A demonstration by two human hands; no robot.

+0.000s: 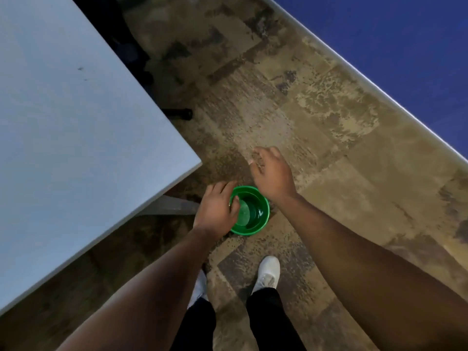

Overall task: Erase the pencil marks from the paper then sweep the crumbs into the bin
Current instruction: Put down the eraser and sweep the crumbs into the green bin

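A small green bin shows from above, over the carpet just off the table's corner. Its inside looks bare. My left hand is at the bin's left rim, with its thumb over the rim's edge and its fingers curled round the outside. My right hand hovers just beyond the bin's far right rim, palm down, fingers loosely curled with nothing seen in them. A few dark specks lie on the pale table top. No paper or eraser is in view.
The table fills the left side, with its corner near the bin. Mottled brown carpet covers the floor. A blue wall with a pale skirting runs along the right. My white shoes stand below the bin. A dark chair base sits under the table.
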